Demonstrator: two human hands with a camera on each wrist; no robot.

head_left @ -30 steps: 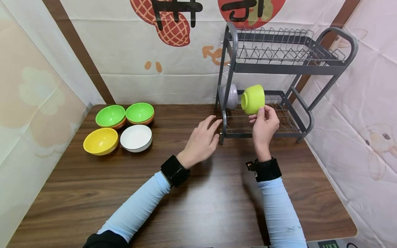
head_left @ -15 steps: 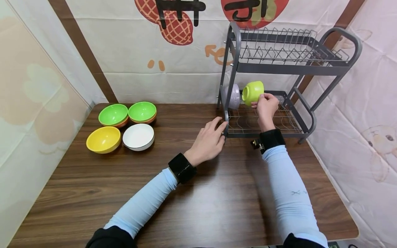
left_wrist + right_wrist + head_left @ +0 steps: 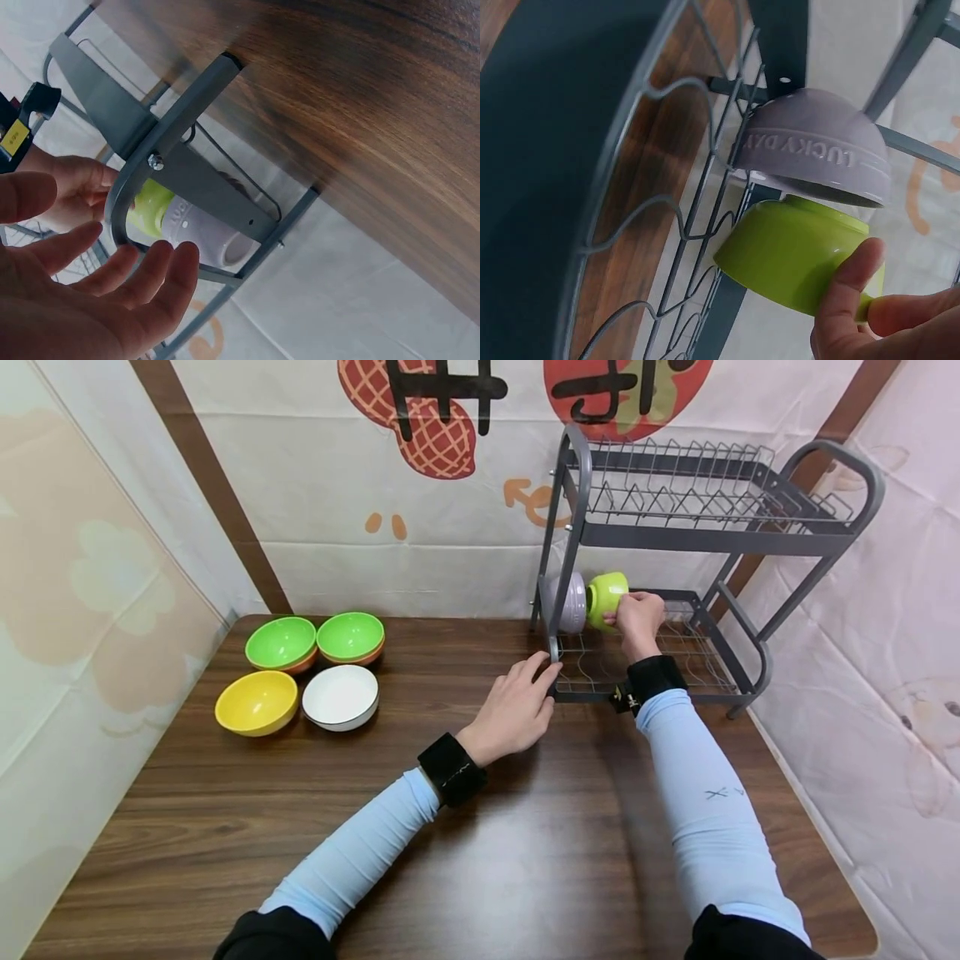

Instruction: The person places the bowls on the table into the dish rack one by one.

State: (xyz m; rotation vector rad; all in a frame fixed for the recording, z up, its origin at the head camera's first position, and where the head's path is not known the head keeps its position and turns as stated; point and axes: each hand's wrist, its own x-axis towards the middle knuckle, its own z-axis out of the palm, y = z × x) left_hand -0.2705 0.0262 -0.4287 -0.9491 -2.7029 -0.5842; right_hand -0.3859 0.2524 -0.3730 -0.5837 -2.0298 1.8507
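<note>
My right hand (image 3: 639, 620) pinches the rim of a lime green bowl (image 3: 791, 251) between thumb and fingers. The bowl stands on its side on the lower tier of a grey two-tier dish rack (image 3: 705, 537). Its base faces the open side of a lavender bowl (image 3: 817, 146) with "LUCKY DAY" lettering, also on its side at the rack's left end. In the right wrist view the two bowls are close together; whether they touch I cannot tell. My left hand (image 3: 517, 706) is at the rack's front left post, fingers extended and holding nothing.
On the table's left (image 3: 187, 810) sit two green bowls (image 3: 281, 642) (image 3: 350, 636) with orange undersides, a yellow bowl (image 3: 257, 702) and a white bowl (image 3: 341, 697). The rack's upper tier (image 3: 678, 497) overhangs the right hand. A cloth backdrop (image 3: 330, 572) hangs behind.
My right hand has moved the lime bowl back and left, deeper into the lower tier and closer to the lavender bowl. My left hand has come nearer the rack's front post.
</note>
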